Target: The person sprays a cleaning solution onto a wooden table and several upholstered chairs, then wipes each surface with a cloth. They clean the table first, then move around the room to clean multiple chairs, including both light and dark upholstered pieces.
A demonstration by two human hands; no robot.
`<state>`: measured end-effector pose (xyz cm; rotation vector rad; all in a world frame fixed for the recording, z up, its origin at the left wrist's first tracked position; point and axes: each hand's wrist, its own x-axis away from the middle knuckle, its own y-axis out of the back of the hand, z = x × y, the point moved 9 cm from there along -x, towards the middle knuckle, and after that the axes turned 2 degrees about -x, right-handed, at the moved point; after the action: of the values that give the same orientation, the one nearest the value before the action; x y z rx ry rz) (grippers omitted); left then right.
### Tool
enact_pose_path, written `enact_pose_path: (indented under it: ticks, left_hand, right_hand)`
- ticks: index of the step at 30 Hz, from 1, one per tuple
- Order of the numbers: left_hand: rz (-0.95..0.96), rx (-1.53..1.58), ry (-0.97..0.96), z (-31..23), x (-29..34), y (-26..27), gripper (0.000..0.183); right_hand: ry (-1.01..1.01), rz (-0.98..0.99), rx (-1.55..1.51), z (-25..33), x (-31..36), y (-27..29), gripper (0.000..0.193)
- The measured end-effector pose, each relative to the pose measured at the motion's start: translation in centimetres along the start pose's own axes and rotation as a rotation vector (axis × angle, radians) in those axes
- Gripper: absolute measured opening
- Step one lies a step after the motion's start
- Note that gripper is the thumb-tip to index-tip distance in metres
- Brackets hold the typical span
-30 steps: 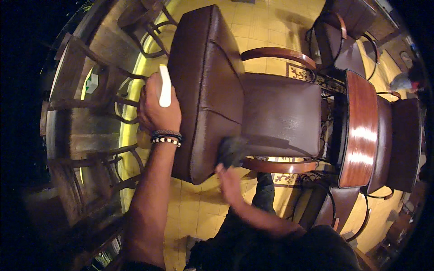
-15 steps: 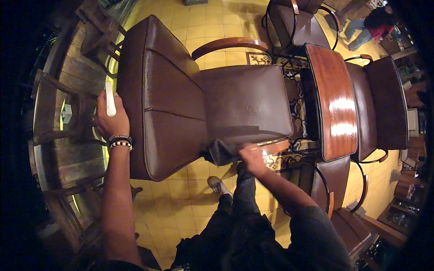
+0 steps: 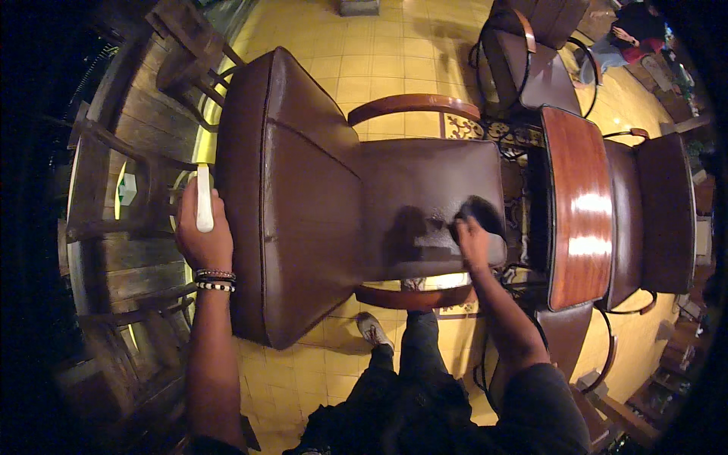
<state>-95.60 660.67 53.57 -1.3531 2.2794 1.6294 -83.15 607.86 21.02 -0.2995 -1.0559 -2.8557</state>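
A brown leather armchair [image 3: 425,178] stands before me, its backrest [image 3: 299,205] to the left and its seat to the right. Near the seat's front edge, my right hand [image 3: 475,244] grips a dark cloth [image 3: 484,214] pressed on the leather. A damp-looking shine marks the seat just left of that hand. Beside the backrest's outer left side, my left hand [image 3: 203,231] is closed round a long white object [image 3: 204,201], like a handle or spray top. Its lower part is hidden, so its kind is unclear.
A glossy wooden table [image 3: 578,205] stands right of the armchair, with more brown chairs [image 3: 660,216] around it. Curved wooden armrests [image 3: 413,106] flank the seat. Dark wooden chairs [image 3: 114,178] line the left. Another person [image 3: 633,42] is at the far right, on the yellow tiled floor [image 3: 371,53].
My right hand has moved the cloth from the near rear corner of the seat, by the armrest, to the right, near the front edge. My left hand keeps its hold on the white object.
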Motion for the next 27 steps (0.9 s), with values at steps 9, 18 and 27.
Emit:
enact_pose_path:
  ticks: [9, 18, 27]
  left_hand:
    - [-0.009, -0.277, -0.571, -12.6, -10.8, -12.2, 0.052]
    - [0.128, -0.44, -0.362, -8.3, -11.6, -11.3, 0.04]
    - [0.011, -0.591, -0.086, -2.6, -10.2, -6.5, 0.048]
  right_hand:
    - [0.282, 0.247, 0.39, 6.6, -7.3, -24.9, 0.079]
    - [0.769, 0.474, 0.332, 2.1, -22.4, -27.4, 0.059]
    - [0.185, -0.193, 0.716, -11.5, -33.5, -2.5, 0.061]
